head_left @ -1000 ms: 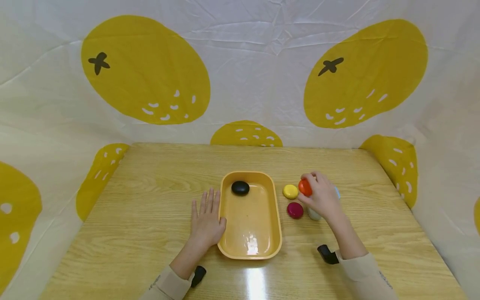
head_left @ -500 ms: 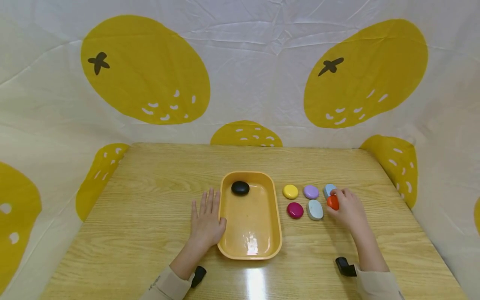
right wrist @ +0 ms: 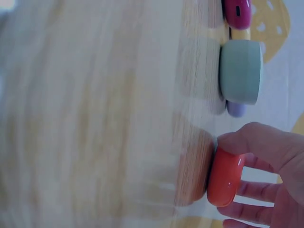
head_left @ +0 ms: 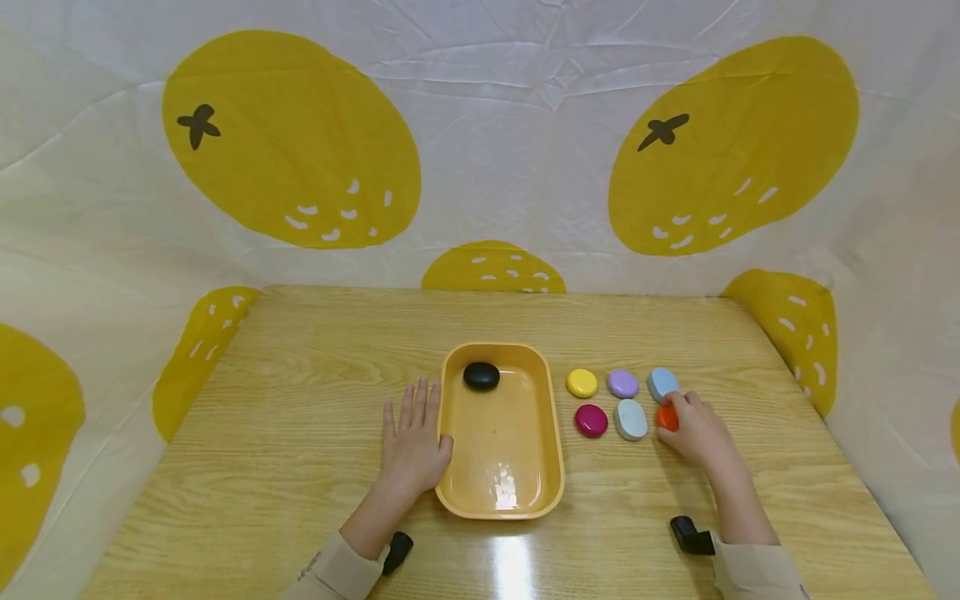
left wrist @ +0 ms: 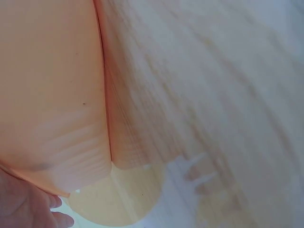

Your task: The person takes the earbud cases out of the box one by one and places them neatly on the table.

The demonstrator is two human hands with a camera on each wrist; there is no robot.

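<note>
My right hand (head_left: 699, 427) pinches a glossy orange-red earbud case (right wrist: 226, 178) between thumb and fingers, low at the tabletop on the right. Left of it sits a pale green case (head_left: 631, 420), then a magenta one (head_left: 591, 421) with a dark port visible in the right wrist view. Behind them stand a yellow case (head_left: 582, 383), a lilac one (head_left: 622, 384) and a light blue one (head_left: 663, 384) close to my right fingertips. My left hand (head_left: 412, 450) lies flat with spread fingers along the left side of a yellow-orange tray (head_left: 557, 450), its thumb at the rim.
Inside the tray, near its far end, lies a black oval case (head_left: 481, 376). The wooden table (head_left: 315, 375) is ringed at the back and sides by a white curtain (head_left: 510, 167) printed with yellow fruit.
The right hand has carried the orange-red case rightward and toward the person, past the lilac and green cases, to a spot in front of the light blue one. The left hand stays put.
</note>
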